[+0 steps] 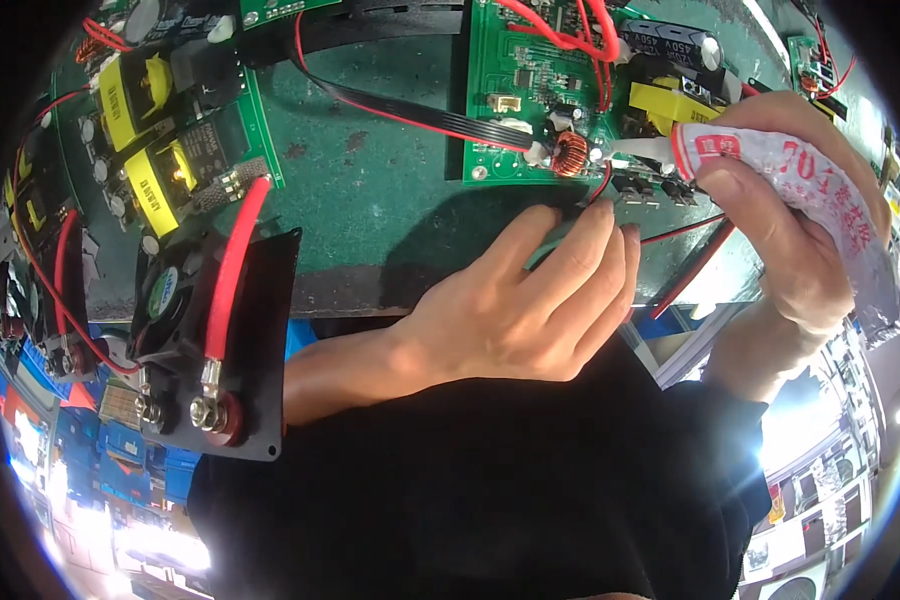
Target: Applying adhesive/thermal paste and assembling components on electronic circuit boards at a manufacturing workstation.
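My right hand (795, 255) is closed round a soft white tube of glue (815, 170) with red print. The tube's narrow pale nozzle (645, 149) points left, its tip beside a copper-wound ring coil (570, 154) on a green circuit board (485, 90). White blobs sit next to the coil. Just in front of the board's near edge, my left hand (530, 300) has its fingers loosely stretched, their tips close to a thin red wire (602, 185). Whether they touch that wire I cannot tell. A flat black ribbon cable (420, 122) with a red edge runs to the board.
More boards with yellow-wrapped transformers (155, 190) stand at the left. There a black fan panel (270, 330) with a thick red cable (235, 260) overhangs the front edge of the green bench top (370, 220). Blue boxes (120, 450) lie below, at the lower left.
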